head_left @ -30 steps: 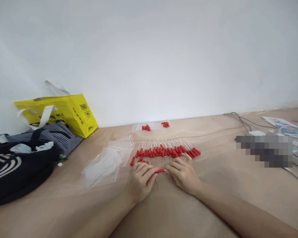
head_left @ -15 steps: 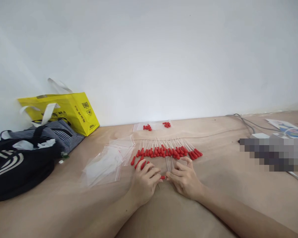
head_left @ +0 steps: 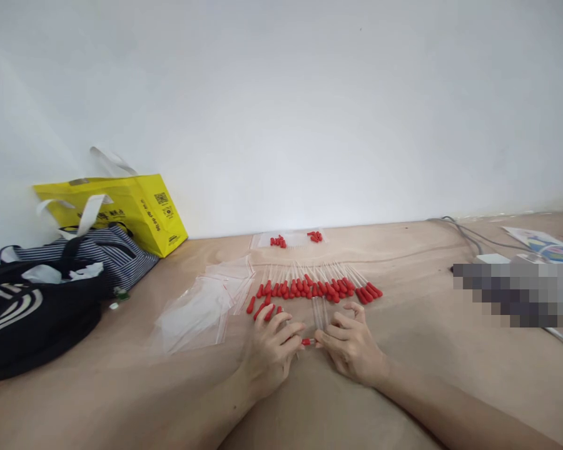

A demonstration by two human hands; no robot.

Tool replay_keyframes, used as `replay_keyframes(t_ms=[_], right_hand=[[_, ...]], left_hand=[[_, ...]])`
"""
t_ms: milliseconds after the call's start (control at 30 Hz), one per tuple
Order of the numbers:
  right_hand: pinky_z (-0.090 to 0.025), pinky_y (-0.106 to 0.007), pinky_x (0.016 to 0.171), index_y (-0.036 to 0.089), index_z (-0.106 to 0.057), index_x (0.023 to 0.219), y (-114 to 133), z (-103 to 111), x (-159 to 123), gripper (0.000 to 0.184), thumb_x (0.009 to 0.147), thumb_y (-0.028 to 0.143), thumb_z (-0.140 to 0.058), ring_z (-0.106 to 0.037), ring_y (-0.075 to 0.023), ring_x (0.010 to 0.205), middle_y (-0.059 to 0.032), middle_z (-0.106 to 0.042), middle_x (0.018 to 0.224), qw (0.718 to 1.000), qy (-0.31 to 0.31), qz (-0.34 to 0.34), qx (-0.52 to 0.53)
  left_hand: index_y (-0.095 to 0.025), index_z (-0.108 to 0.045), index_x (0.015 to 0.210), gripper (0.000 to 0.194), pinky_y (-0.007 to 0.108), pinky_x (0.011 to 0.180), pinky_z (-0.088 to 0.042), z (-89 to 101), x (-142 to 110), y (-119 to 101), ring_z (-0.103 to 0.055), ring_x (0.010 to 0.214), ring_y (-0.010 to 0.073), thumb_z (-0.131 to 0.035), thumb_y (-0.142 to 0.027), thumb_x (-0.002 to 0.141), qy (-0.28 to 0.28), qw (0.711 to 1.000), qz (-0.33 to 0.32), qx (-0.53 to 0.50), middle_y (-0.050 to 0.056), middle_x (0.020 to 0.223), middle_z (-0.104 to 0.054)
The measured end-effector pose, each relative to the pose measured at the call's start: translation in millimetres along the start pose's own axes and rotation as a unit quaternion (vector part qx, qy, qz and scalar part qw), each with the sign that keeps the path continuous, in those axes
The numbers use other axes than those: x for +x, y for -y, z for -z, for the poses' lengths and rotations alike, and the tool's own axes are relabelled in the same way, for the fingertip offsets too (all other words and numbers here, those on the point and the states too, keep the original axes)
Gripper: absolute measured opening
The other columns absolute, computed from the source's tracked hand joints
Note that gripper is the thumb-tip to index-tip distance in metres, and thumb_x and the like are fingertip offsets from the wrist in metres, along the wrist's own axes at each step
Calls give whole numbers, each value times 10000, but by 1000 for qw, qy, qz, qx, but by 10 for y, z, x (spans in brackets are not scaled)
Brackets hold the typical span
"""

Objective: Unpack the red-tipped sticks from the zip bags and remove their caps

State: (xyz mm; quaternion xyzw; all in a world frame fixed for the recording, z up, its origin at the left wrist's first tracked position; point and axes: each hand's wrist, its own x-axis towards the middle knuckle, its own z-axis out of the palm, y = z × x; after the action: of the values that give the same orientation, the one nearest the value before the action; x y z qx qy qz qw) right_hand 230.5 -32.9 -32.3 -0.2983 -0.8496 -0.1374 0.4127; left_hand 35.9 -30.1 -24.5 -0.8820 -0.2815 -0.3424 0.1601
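Observation:
My left hand (head_left: 273, 350) is closed on a red rubber dropper bulb (head_left: 306, 342), whose end shows past the fingertips. Facing it, my right hand (head_left: 354, 345) pinches a thin clear dropper tube (head_left: 312, 341); its tip meets the bulb, and how deep it sits I cannot tell. A few bare glass tubes (head_left: 318, 311) lie just beyond my right fingers. Loose red bulbs (head_left: 263, 310) rest by my left fingers, partly covered by them. Farther off is a row of droppers (head_left: 304, 288), red bulbs towards me and clear tubes pointing away.
Clear zip bags (head_left: 194, 312) lie spread to the left. More red bulbs (head_left: 315, 236) sit on a bag by the wall. A yellow bag (head_left: 164, 219), a striped bag (head_left: 98, 256) and a black bag (head_left: 37, 325) stand far left. Cables (head_left: 464, 231) and a blurred patch are right.
Both hands have shifted slightly towards me. A short stretch of clear tube now shows between the red bulb and my right fingertips.

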Motion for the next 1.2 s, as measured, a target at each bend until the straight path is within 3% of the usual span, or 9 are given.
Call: replay_keyframes(t_ms=[300, 467, 633, 800, 1000, 1200], right_hand=[[-233, -372, 800, 187, -592, 743, -49, 34, -33, 172, 825, 186, -441, -379, -101, 578, 43, -467, 491, 1000, -6, -16, 4], [-311, -305, 670, 177, -588, 936, -201, 38, -122, 220, 837, 143, -394, -419, -122, 610, -9, -515, 613, 997, 6, -78, -1], [-407, -246, 595, 156, -446, 1182, -168, -99, -88, 431, 786, 38, -324, -458, -139, 685, -67, -488, 798, 990, 64, -107, 69], [-419, -270, 632, 135, -530, 1015, -50, -248, 35, 378, 728, -13, -334, -461, -162, 746, -100, -477, 877, 986, 86, -127, 62], [-352, -311, 679, 116, -567, 784, 28, -373, 121, 286, 668, -40, -357, -450, -191, 795, -111, -491, 867, 979, 136, -151, -13], [-299, -301, 692, 128, -538, 736, 77, -347, 163, 178, 741, 29, -390, -447, -183, 810, -88, -487, 844, 972, 173, -154, -24]], left_hand=[[-197, -572, 720, 199, 401, 890, -317, 58, -24, 28, -514, 879, 175, -419, -170, 845, -9, 1000, 19, -16, -16, 930, -646], [-166, -580, 827, 190, 261, 647, -435, 182, -105, 178, -512, 721, 140, -395, -188, 862, -21, 993, 114, -4, 44, 801, -564], [-140, -567, 1004, 282, 247, 604, -461, 239, -130, 402, -522, 683, 135, -329, -182, 858, -56, 970, 237, 16, 46, 770, -488], [-134, -565, 1004, 293, 281, 631, -481, 262, -214, 623, -568, 689, 162, -371, -221, 802, -30, 941, 337, 30, 53, 767, -561], [-149, -625, 871, 262, 327, 707, -479, 206, -272, 687, -605, 751, 214, -434, -284, 753, 15, 933, 350, 81, 66, 760, -669], [-181, -644, 856, 312, 285, 667, -494, 202, -224, 586, -641, 719, 194, -407, -368, 778, 58, 922, 378, 57, 46, 785, -696]])
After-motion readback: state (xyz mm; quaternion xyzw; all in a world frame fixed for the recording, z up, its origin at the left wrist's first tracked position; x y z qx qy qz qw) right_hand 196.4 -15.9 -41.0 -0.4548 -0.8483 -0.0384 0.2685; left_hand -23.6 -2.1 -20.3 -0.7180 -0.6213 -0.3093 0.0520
